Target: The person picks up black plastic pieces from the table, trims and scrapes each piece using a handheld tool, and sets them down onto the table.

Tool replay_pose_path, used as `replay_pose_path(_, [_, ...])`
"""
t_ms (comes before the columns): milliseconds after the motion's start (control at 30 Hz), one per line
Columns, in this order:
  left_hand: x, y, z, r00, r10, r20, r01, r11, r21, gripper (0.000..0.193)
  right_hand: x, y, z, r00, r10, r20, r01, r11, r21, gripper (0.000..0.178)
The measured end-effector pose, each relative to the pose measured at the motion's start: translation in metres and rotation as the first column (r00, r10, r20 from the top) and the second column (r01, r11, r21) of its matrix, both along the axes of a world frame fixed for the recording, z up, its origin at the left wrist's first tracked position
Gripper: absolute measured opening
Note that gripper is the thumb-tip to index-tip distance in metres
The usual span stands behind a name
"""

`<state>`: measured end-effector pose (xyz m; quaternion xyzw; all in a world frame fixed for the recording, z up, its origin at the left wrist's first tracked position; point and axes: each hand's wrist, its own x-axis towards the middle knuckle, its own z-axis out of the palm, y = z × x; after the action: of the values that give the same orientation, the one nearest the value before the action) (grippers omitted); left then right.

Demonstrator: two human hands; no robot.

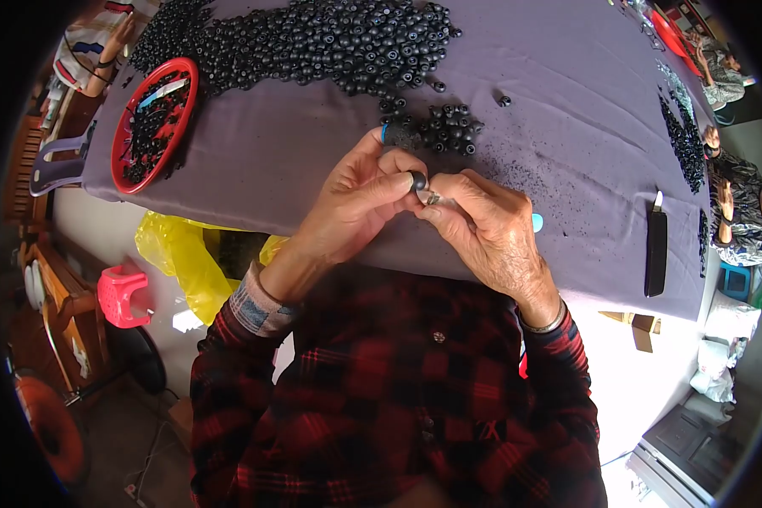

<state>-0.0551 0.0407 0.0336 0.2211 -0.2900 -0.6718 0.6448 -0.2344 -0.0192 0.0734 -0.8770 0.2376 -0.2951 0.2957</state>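
In front of my chest, my left hand [360,199] pinches a small round black piece [417,180] between thumb and fingers. A blue band shows at one of its fingertips. Close against it, my right hand [491,229] is closed round a small trimming knife [433,198]; its metal tip meets the black piece. A light-blue end [537,222] sticks out behind that hand and seems to belong to the knife. Most of the handle is hidden in my palm. Just beyond my hands lies a small cluster of black round pieces [451,129] with holes in them.
A large heap of the same pieces [313,46] covers the far side of the purple tablecloth [254,161]. At left stands a red basin [191,93] of black scraps. Dark crumbs lie right of my hands, near a black-handled cutter [656,250]. Other people sit at the far right.
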Motion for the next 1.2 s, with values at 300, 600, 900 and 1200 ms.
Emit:
replay_pose_path(300, [-0.001, -0.001, 0.000, 0.999, -0.014, -0.037, 0.014, 1.000, 0.006, 0.038, 0.004, -0.003, -0.010, 0.991, -0.002, 0.135, -0.001, 1.000, 0.028, 0.014])
replay_pose_path(600, [-0.001, 0.000, -0.002, 1.000, -0.028, -0.013, 0.028, 1.000, 0.008, 0.038, 0.004, 0.000, -0.008, 0.985, 0.014, 0.172, -0.038, 0.989, 0.141, 0.010])
replay_pose_path(900, [-0.002, -0.001, -0.006, 1.000, -0.002, 0.021, 0.001, 1.000, 0.004, 0.046, -0.008, -0.011, -0.002, 0.987, -0.080, 0.141, 0.040, 0.963, 0.265, 0.016])
replay_pose_path(1200, [-0.009, 0.004, 0.006, 0.983, -0.164, 0.078, 0.153, 0.979, 0.131, 0.049, 0.003, 0.003, 0.001, 0.970, -0.007, 0.245, -0.087, 0.926, 0.368, 0.014])
